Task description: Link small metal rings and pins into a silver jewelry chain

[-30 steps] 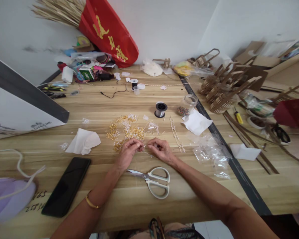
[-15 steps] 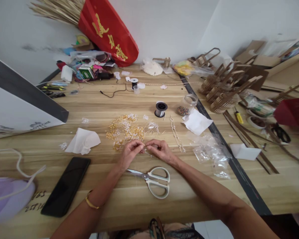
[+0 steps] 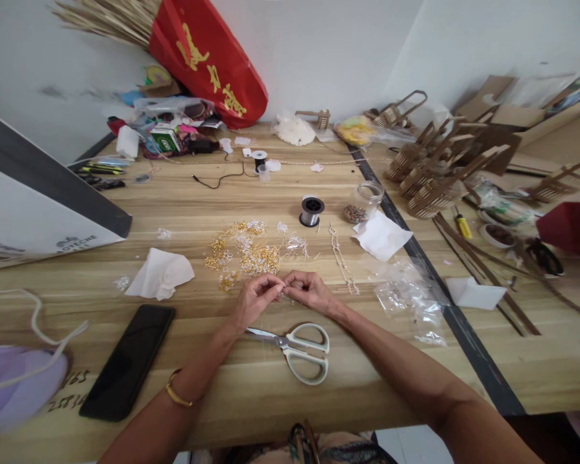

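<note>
My left hand (image 3: 261, 296) and my right hand (image 3: 308, 292) meet fingertip to fingertip at the middle of the table, both closed in a pinch. Between them is something thin and small; part of a fine silvery chain (image 3: 286, 299) shows under the fingers. Just beyond lie piles of gold and silver jewellery findings (image 3: 260, 260) and a small heap of silver pins (image 3: 297, 246). A beaded chain (image 3: 339, 261) is laid out to the right. Scissors (image 3: 284, 341) with pale handles rest on the table below my hands, between the forearms.
A wire spool (image 3: 312, 212) and a glass jar of beads (image 3: 365, 203) stand behind the piles. At left are a black phone (image 3: 128, 362) and a crumpled tissue (image 3: 159, 275). Clear plastic bags (image 3: 410, 296) lie right, with small woven baskets (image 3: 430, 193) beyond.
The hands stay pinched together in the same place, with a slight shift of the fingers. The view has moved very slightly; nothing else differs visibly.
</note>
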Tool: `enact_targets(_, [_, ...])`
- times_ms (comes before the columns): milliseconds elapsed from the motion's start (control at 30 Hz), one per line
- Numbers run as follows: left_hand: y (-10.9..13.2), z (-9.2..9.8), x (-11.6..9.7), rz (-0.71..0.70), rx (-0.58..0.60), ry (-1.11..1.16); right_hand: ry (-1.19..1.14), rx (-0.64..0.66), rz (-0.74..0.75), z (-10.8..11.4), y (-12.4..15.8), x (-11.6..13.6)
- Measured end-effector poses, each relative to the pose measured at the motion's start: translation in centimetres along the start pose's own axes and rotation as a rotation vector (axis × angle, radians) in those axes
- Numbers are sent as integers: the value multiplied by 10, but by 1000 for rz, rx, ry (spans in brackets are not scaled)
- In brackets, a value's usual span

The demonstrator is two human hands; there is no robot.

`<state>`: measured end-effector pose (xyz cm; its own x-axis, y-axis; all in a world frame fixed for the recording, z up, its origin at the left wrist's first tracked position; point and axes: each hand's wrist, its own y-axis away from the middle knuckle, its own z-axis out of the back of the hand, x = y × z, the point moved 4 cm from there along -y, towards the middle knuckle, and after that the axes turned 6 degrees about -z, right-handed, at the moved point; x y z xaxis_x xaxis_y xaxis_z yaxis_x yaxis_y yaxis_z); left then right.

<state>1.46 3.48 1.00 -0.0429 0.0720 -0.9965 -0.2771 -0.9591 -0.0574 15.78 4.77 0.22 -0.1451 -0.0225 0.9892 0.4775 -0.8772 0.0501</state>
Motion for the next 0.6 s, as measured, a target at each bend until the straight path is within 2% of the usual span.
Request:
enact_targets(233, [1, -1, 1, 40, -19, 36, -32, 25, -12, 0, 0, 1])
enact_targets(600, [-1, 0, 7, 63, -51, 73, -80, -14, 9, 3, -2, -9])
